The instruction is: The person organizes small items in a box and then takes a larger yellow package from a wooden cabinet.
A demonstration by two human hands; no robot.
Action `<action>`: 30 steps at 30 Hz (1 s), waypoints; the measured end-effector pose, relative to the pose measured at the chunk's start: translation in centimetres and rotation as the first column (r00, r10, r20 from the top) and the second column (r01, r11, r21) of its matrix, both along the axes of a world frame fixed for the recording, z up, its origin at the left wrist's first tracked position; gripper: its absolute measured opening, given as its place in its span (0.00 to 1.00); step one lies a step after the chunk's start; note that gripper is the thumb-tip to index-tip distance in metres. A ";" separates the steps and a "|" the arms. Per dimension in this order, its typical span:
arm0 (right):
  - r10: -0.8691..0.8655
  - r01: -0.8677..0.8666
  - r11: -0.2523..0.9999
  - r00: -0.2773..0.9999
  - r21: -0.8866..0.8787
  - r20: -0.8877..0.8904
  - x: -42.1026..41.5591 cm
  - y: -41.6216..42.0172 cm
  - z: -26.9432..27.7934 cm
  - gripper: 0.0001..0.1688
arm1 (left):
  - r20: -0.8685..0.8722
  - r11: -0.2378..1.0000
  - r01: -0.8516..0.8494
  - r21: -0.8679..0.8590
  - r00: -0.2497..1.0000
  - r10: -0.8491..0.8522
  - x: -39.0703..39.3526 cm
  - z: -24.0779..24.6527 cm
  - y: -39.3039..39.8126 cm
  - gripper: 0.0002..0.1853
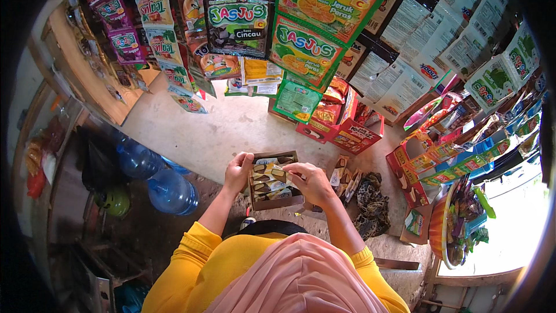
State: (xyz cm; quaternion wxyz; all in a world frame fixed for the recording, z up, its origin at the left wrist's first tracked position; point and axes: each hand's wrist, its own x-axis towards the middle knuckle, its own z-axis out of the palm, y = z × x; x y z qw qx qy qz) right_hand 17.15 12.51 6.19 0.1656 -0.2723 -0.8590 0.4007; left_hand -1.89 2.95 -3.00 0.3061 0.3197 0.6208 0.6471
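An open cardboard box (278, 204) is in front of my body, filled with wrapped snack packets (266, 178) lying in rows. My left hand (238, 173) grips the box's left side, thumb up at the rim. Over the box's right part, my right hand (312, 181) pinches one snack packet (279, 174) between thumb and fingers. Just right of that hand, more loose packets (343, 178) lie in a small pile, beside a crumpled dark patterned cloth (372, 204).
Strips of drink sachets (239, 26) hang overhead at the far side. Red snack boxes (354, 134) stand beyond my right hand. A striped basin (441, 226) of packaged goods sits at the right. Large blue water jugs (171, 191) stand on the left, below the pale tabletop (173, 139).
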 end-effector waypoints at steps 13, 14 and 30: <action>-0.271 0.217 0.936 0.946 -0.277 -0.176 -0.8 -0.7 1.4 0.30 | -0.011 1.000 -0.004 0.006 1.000 0.004 -0.2 -1.0 0.1 0.22; -0.315 0.247 0.918 0.930 -0.310 -0.192 -0.8 -0.9 1.8 0.32 | -0.023 1.000 -0.012 0.009 1.000 0.012 -0.2 -0.9 0.1 0.21; -0.374 0.235 0.875 0.883 -0.424 -0.283 -0.4 -3.1 -3.0 0.16 | -0.035 1.000 -0.005 0.009 0.999 0.006 -0.3 -1.0 0.1 0.20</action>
